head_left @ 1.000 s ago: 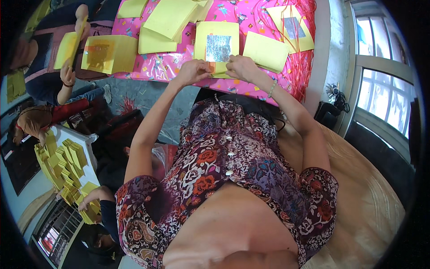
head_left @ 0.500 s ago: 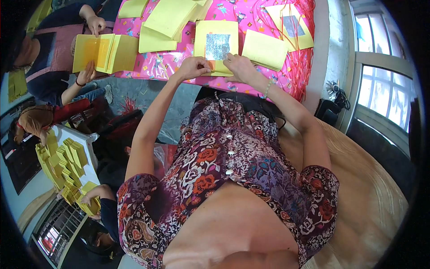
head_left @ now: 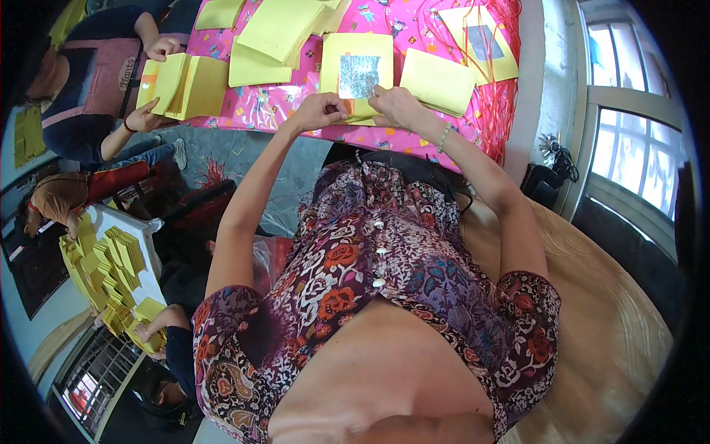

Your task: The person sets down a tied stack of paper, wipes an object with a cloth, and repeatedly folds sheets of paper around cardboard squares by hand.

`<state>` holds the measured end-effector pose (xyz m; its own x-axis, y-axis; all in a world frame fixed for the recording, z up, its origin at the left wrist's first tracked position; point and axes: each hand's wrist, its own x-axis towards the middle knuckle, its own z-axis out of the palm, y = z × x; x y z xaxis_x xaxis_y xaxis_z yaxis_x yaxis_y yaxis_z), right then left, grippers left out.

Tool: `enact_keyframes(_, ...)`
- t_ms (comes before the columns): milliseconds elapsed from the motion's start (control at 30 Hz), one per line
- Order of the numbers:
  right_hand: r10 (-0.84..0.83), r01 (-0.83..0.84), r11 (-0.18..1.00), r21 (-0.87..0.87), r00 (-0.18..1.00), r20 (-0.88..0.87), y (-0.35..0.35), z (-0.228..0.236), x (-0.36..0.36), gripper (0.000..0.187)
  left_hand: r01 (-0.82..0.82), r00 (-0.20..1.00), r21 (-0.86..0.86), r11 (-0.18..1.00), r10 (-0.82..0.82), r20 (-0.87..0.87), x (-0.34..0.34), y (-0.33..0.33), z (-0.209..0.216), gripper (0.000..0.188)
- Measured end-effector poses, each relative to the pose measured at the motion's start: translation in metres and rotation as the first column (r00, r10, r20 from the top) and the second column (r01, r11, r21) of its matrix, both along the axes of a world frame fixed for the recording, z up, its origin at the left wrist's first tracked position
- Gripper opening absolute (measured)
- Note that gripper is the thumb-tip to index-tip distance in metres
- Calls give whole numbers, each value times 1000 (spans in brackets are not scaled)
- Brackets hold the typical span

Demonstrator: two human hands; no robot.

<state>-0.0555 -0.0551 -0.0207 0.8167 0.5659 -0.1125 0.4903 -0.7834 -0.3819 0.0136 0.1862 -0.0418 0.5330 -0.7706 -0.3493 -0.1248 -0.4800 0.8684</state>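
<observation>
Both of the person's hands are at the near edge of a yellow stack with a silver patch, which lies near the front of a pink patterned surface; the left hand has thumb and fingertips drawn close at its lower left side, the right hand has bent fingers at its lower right, and I cannot tell whether either is clamped on paper; another yellow pile sits just to the right, with thin red strings spread beyond it; larger yellow piles lie to the left, where a co-worker's hands touch a yellow bundle; a clear plastic bag stands by the left arm, its contents hard to make out; a white surface farther left carries rows of yellow bundles.
</observation>
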Motion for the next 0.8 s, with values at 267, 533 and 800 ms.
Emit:
enact_keyframes(267, 1, 0, 1000, 30, 1000, -20, 0, 1, 1, 29, 144, 855, 57, 988, -153, 496, -12, -6, 10, 33)
enact_keyframes(533, 18, -18, 1000, -1, 983, 183, -4, 3, -6, 25, 132, 898, 78, 988, -152, 412, -7, -6, 26, 27)
enact_keyframes(800, -139, 144, 953, 266, 990, -37, -17, 18, 5, 20, 206, 808, 41, 978, -194, 557, 17, 10, 46, 56)
